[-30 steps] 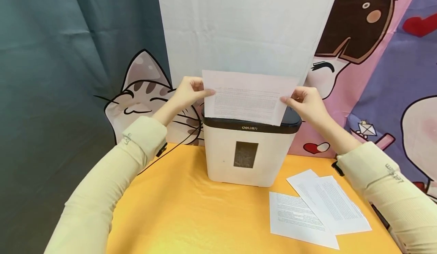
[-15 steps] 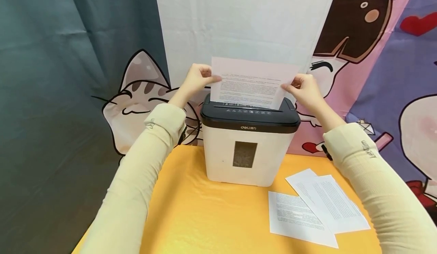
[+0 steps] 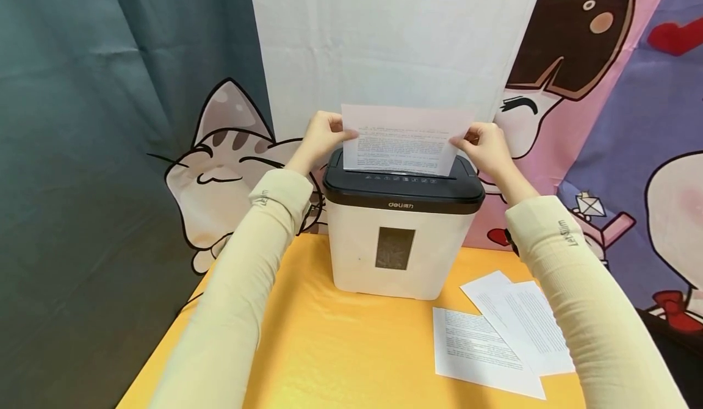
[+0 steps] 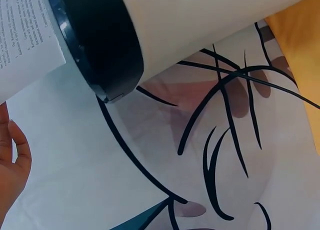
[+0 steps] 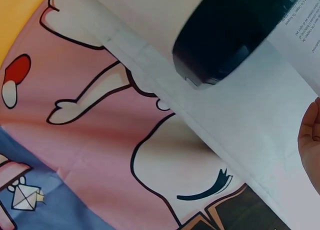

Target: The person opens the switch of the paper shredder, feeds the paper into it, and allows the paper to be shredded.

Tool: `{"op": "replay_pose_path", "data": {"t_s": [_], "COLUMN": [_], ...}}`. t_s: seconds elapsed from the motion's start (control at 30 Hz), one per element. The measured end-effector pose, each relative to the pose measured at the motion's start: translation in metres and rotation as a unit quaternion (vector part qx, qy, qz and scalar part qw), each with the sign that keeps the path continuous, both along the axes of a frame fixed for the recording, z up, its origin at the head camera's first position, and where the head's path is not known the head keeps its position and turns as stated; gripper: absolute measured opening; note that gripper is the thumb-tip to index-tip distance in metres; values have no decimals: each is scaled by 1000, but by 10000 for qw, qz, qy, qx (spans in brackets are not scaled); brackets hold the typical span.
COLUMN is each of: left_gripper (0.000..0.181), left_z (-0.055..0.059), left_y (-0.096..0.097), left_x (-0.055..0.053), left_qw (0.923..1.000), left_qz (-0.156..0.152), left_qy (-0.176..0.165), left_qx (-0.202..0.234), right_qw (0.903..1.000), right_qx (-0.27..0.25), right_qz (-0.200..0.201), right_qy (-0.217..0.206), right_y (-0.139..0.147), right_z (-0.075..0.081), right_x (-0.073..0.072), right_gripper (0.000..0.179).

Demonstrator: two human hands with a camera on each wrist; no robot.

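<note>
A printed sheet of paper (image 3: 403,143) stands upright over the black top of a white paper shredder (image 3: 351,244). Its lower edge is right at the feed slot. My left hand (image 3: 324,135) pinches the sheet's left edge between thumb and fingers, and my right hand (image 3: 483,146) pinches the right edge. In the left wrist view, part of the sheet (image 4: 30,45) and the left hand (image 4: 12,165) show beside the shredder's dark lid (image 4: 100,35). The right wrist view has the right hand (image 5: 311,145) at its edge, just under the paper (image 5: 305,45).
Several printed sheets (image 3: 483,351) lie overlapping on the yellow tabletop (image 3: 329,348), to the right in front of the shredder. A cartoon-printed curtain (image 3: 401,43) hangs close behind it. A thin dark cable (image 3: 189,302) shows at the table's left edge.
Both hands first raised the sheet from before the shredder's front rim to above its lid, further back. Since then they have lowered slightly, bringing the sheet's lower edge to the slot.
</note>
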State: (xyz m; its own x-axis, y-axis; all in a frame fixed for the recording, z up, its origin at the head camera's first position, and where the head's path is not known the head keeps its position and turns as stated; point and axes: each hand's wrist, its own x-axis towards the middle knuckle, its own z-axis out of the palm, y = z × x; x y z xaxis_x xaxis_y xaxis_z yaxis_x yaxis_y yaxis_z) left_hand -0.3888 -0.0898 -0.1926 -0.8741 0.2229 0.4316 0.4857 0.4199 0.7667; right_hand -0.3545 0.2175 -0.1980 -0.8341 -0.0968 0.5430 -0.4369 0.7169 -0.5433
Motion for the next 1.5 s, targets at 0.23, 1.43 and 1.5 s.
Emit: {"op": "replay_pose_path", "data": {"t_s": [0.23,1.43,1.5], "left_gripper": [20,20,20], "left_z": [-8,-39,-41], "left_y": [4,3,3], "left_x": [0,-5,-5], "left_qw": [9999,9953,9953], "left_qz": [15,176,162], "left_qy": [-112,-329,-317], "left_qx": [-22,-892,-898], "right_qw": [10000,9979,9979], "right_qx": [-13,255,295], "right_qz": [56,389,322], "right_qy": [-80,-452,-487], "right_y": [3,10,9], "right_z": [-9,-40,-41], "right_x": [0,-6,-5], "right_gripper": [20,22,22]}}
